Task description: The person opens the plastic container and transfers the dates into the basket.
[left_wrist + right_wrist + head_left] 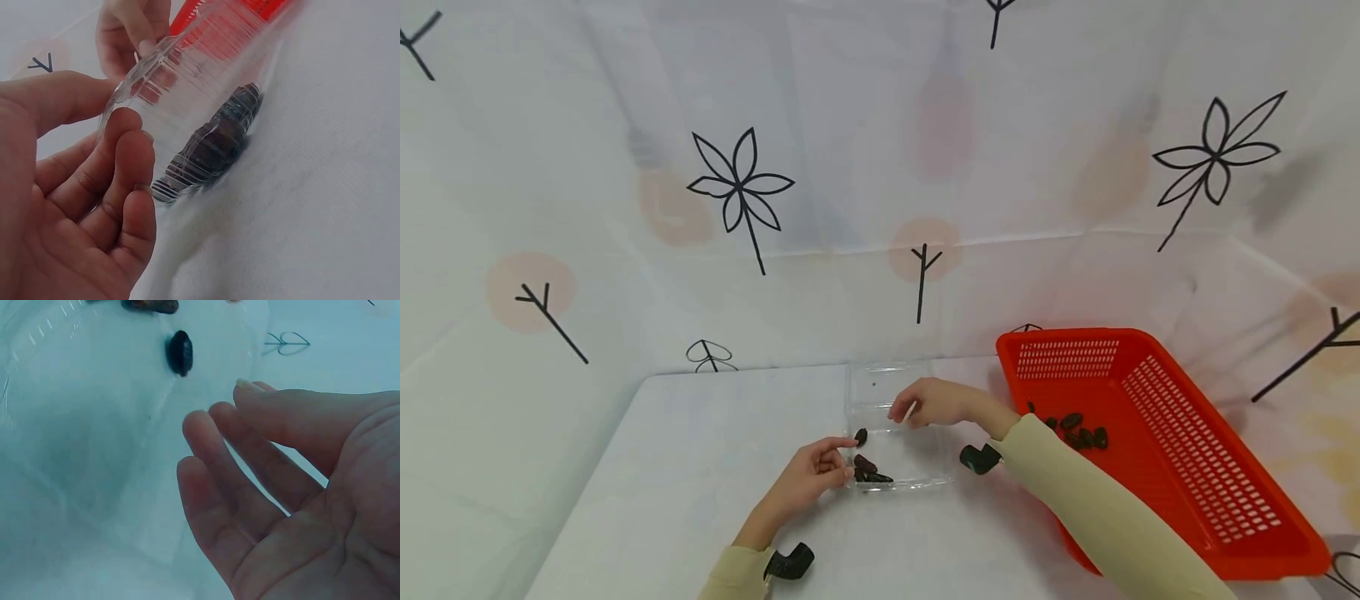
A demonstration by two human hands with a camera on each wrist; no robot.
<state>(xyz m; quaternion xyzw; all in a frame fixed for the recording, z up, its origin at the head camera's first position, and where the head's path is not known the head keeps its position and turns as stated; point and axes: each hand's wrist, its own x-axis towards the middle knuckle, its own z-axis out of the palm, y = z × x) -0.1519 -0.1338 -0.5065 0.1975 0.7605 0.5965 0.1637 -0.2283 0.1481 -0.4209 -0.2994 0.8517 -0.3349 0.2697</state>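
A white-clothed bench [685,467] sits before a flower-printed sheet [737,183]. At lower centre, the left hand [808,479] has its fingers pinching the clear plastic tray's [895,392] rim; the right hand [936,402] hovers over it, fingers relaxed. An orange basket [1180,450] stands at right.

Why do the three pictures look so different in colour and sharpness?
Head view: evenly lit and sharp, though the wide lens bends the backdrop around the red basket. Left wrist view: the left hand looms large and soft, and the clear box shows ribbed glare. Right wrist view: a bluish cast, with the right hand blurred.
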